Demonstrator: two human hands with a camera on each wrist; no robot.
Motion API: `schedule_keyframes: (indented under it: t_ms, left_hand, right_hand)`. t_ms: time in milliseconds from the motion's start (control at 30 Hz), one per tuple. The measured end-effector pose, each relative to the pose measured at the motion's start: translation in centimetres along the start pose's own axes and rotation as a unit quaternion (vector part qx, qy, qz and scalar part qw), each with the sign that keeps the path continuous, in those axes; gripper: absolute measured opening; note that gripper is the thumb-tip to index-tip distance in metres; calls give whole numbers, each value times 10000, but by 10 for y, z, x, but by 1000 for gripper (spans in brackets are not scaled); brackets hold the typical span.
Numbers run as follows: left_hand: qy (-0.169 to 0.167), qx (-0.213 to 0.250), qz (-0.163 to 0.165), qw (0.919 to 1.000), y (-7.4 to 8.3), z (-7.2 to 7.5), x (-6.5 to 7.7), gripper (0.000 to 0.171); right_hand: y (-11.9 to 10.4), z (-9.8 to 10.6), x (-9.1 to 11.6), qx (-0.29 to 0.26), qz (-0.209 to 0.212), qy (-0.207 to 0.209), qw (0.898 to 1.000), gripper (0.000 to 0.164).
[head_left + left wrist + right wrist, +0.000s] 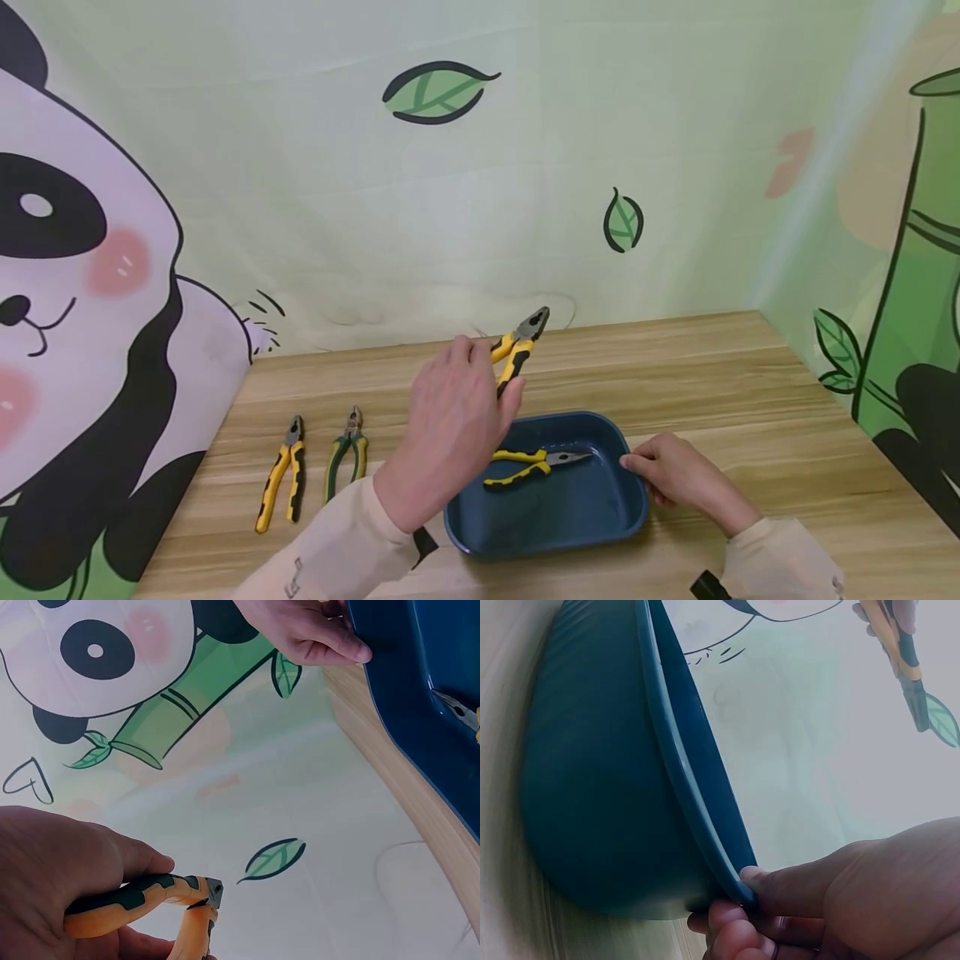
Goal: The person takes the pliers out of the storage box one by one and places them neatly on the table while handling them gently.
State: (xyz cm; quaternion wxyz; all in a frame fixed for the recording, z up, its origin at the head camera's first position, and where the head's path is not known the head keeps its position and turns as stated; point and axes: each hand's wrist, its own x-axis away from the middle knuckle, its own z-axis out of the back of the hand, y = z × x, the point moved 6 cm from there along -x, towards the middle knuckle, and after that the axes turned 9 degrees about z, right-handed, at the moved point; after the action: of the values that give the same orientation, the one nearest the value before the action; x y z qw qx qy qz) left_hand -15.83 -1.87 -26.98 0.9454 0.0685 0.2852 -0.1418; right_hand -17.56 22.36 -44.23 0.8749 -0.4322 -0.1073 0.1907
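My left hand [456, 408] grips a pair of yellow-and-black combination pliers [519, 343] by the handles, raised above the far rim of a blue tray, their grey head pointing up and away. The left wrist view shows the handles [142, 900] spread apart, with thumb and fingers around them. My right hand [678, 475] pinches the right rim of the blue tray [570, 525], thumb on top and fingers beneath, as the right wrist view shows. Inside the tray lie yellow-and-black long-nose pliers [536, 467], tip to the right; their handle ends are near my left wrist.
On the wooden table [750, 392], left of the tray, lie other yellow-and-black pliers [283, 475] and green-and-yellow pliers [351, 446], the latter partly behind my left sleeve. A printed cloth backdrop [525, 208] with a panda and leaves hangs behind the table.
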Motion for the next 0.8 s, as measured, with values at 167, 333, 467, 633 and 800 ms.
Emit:
schedule_keyframes:
  t_ms: [167, 333, 467, 633, 800]
  left_hand:
    - [114, -95, 61, 9999, -7, 0, 2, 48]
    - [158, -177, 142, 9996, -14, -1, 3, 49]
    - [184, -221, 162, 9995, -19, -2, 5, 49]
    - [216, -237, 162, 9994, -26, -4, 7, 49]
    - [256, -169, 188, 9994, -33, -5, 10, 48]
  right_hand:
    - [0, 0, 0, 35, -11, -16, 10000, 38]
    - [1, 0, 0, 39, -7, -4, 10000, 37]
    - [1, 0, 0, 36, 5, 0, 10000, 37]
    - [1, 0, 0, 13, 47, -7, 10000, 37]
    - [2, 0, -1, 15, 25, -20, 10000, 37]
